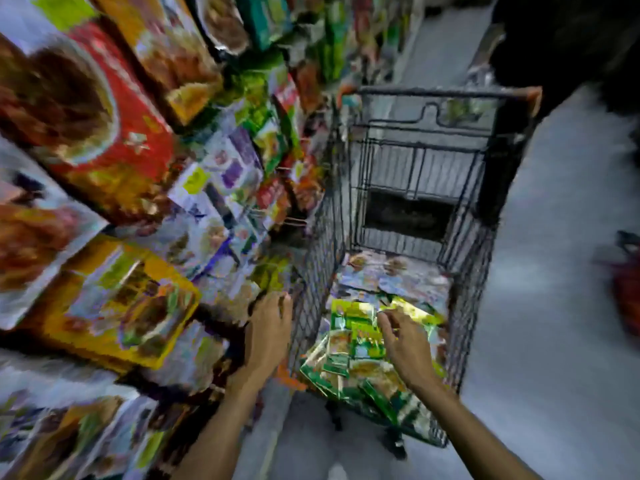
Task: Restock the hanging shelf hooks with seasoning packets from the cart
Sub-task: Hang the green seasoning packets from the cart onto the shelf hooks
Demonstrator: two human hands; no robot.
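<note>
Frame was badly smeared, so I read it with caution. Nearest, both forearms entered from the bottom edge. My right hand (403,344) hovered over the green packets (349,344) heaped at the near end of the cart (464,306); fingers (388,318) were curled narrow, tips pinched at a packet's top edge, but I could not tell whether anything was actually gripped. My left hand (272,327) sat just beside the cart's left wall, fingers bent against the lower shelf stock; blur hid whether it held a packet or only steadied one. Judgement: the step in hand was picking stock out of the cart. To do it well I would take a small squared stack by the header end, so the hang holes line up, rather than grab one crumpled packet from the heap. Further in, paler packets (388,278) lay behind the green ones, and beyond them the basket was bare wire. To the left, hooks (294,221) stuck out from the shelf (221,188), some with free length showing, near enough for a short carry. Match packet colour to the hook's existing stock before threading. A dark figure (561,46) stood at the cart's far end.
</note>
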